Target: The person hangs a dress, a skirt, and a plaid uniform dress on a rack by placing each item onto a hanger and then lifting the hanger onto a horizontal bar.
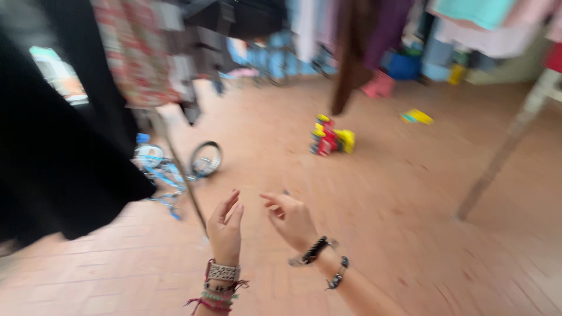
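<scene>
Both hands are raised side by side, close but apart: the left hand (pixel 225 225) open with fingers loosely spread, holding nothing; the right hand (pixel 291 217) half-curled, also empty. One black garment (pixel 52 158) hangs nearest, left. Beyond, one small blue bicycle (pixel 170 167) and one red-and-yellow toy (pixel 331 139) stand on the brick floor (pixel 398 193).

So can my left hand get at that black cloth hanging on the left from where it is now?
Probably yes. The left hand is open and empty, and the black cloth hangs just to its left with nothing between them, apart from a thin pole nearby.
</scene>
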